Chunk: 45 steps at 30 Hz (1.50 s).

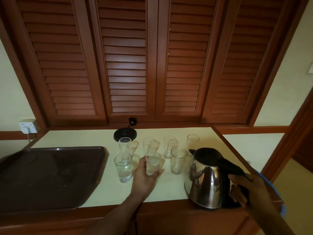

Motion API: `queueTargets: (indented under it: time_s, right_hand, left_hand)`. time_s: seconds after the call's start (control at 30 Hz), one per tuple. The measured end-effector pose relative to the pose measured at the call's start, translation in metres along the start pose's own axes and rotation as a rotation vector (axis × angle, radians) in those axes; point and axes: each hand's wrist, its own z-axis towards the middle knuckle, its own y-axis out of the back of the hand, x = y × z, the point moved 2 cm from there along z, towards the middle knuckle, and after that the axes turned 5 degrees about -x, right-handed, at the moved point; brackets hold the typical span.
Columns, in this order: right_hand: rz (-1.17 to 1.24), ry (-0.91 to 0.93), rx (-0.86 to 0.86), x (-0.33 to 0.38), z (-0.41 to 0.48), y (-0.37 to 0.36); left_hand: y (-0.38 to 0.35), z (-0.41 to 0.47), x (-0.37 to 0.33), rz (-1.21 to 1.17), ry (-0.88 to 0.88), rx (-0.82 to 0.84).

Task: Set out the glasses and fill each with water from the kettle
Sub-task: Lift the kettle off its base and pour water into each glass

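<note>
Glasses, seven in all, are set out in two rows on the tabletop [108, 192]. The middle glass [153, 164] of the near row is grasped by the left grip [145, 180], with the thumb on one side and the fingers curled round the other; water is seen in its lower part. Just to the left of this grip a second glass [123, 168] with water in it is stood. Just to the right an empty-looking glass [177, 161] is placed. Beyond the left grip a far row of four glasses [149, 145] is lined up; whether water is held in them cannot be told.

A steel kettle [205, 180] with a black lid is found at the near edge of the tabletop, between the two grips. Its black handle is clasped by the right grip [245, 189], and its spout is turned toward the glasses. Whether it is resting on the tabletop or lifted cannot be told. A round black kettle base [125, 134] is seen beyond the far row. A dark tray [50, 175] is laid well to the left of the left grip.
</note>
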Motion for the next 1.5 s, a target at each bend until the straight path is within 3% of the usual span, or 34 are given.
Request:
queueTargets:
  time_s: [0.2, 0.37, 0.57, 0.77, 1.13, 1.5]
  right_hand:
    - [-0.031, -0.011, 0.001, -0.002, 0.009, 0.018]
    - [-0.044, -0.019, 0.118, 0.006, 0.008, 0.01]
    - [-0.083, -0.047, 0.139, 0.006, 0.02, 0.011]
    - [-0.113, -0.04, 0.194, 0.011, 0.019, 0.003]
    - [-0.075, -0.146, 0.337, -0.002, 0.048, 0.026]
    - [-0.014, -0.135, 0.394, -0.003, 0.051, 0.03]
  left_hand:
    - [-0.005, 0.002, -0.002, 0.022, 0.052, -0.046]
    - [-0.008, -0.009, 0.003, 0.194, 0.05, -0.12]
    - [-0.003, -0.028, 0.006, 0.371, -0.016, -0.197]
    - [-0.026, -0.031, -0.003, 0.244, 0.008, -0.016]
    - [-0.082, -0.02, -0.017, 0.182, 0.169, 0.026]
    - [-0.112, 0.002, -0.019, 0.055, 0.145, 0.052]
